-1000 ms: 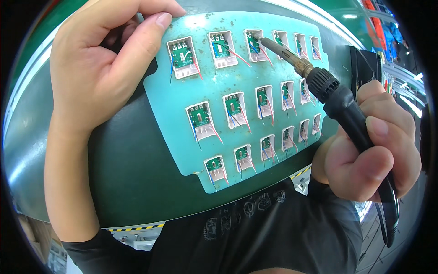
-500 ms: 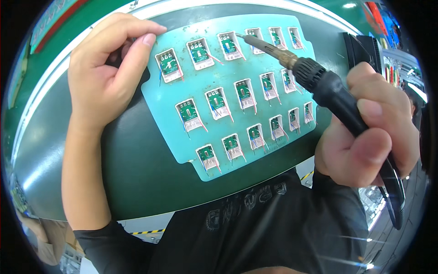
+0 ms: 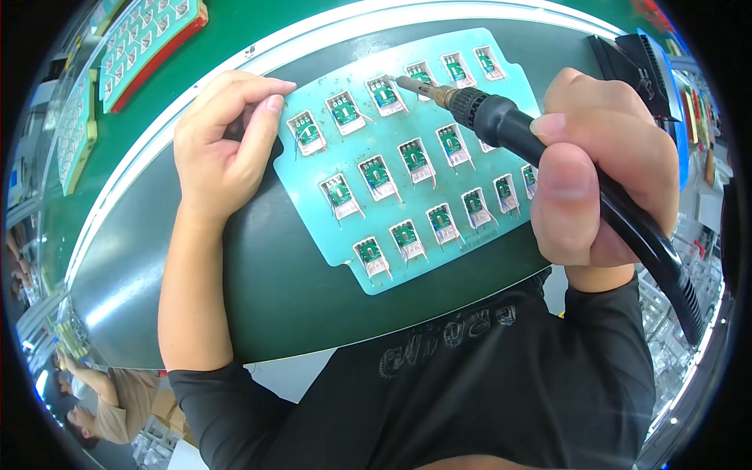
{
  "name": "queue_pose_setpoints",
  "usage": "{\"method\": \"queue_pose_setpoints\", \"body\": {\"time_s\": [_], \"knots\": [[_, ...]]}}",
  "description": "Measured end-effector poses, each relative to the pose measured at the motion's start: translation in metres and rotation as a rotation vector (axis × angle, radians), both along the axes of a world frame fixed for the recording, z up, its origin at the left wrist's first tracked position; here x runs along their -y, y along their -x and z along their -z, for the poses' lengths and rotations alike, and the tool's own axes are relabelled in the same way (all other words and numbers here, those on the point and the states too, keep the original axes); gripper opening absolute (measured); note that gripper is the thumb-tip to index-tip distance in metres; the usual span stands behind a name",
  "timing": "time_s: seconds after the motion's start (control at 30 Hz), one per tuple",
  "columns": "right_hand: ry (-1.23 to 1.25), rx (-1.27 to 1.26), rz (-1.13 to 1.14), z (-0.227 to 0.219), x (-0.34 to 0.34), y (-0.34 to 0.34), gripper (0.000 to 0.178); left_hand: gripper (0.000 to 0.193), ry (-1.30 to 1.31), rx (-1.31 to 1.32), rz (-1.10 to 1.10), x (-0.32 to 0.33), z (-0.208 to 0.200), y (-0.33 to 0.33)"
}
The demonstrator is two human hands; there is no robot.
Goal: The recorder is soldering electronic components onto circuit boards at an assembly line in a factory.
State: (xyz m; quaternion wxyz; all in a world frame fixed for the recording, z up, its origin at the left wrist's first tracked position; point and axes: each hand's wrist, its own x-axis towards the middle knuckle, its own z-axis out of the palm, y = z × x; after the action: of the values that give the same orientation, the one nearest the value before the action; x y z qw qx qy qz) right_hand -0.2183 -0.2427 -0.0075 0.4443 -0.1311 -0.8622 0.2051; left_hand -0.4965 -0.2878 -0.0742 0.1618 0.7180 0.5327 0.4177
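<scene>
My right hand is closed round the black handle of a soldering iron, whose cable trails down to the right. The iron's metal tip points left, at the upper right corner of a small white housing in the far row; whether it touches cannot be told. A turquoise holder board carries several such housings in three rows, each with a green circuit board and thin red and blue wires. At the board's far left corner, my left hand pinches the edge between thumb and forefinger, its other fingers curled.
Beneath the board is a dark green worktop, with a white rail curving behind it. More loaded holder boards stand at the far left. A black device sits at the far right. Another person is at the lower left.
The whole view has shifted, bringing more holder boards into sight at the left. The iron's tip stays by the same far-row housing, and my left hand stays at the board's corner.
</scene>
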Motion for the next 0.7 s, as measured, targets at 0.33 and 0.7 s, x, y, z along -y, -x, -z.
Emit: {"method": "queue_pose_setpoints", "body": {"time_s": [0.33,0.7], "knots": [[0.054,0.077,-0.016,-0.008,0.006,0.013,0.02,0.011,-0.006,0.037,-0.058,0.013,0.0,0.009],[-0.028,-0.084,-0.052,0.023,0.001,0.012,0.029,0.013,0.011,-0.092,0.07,0.018,0.011,0.019]]}}
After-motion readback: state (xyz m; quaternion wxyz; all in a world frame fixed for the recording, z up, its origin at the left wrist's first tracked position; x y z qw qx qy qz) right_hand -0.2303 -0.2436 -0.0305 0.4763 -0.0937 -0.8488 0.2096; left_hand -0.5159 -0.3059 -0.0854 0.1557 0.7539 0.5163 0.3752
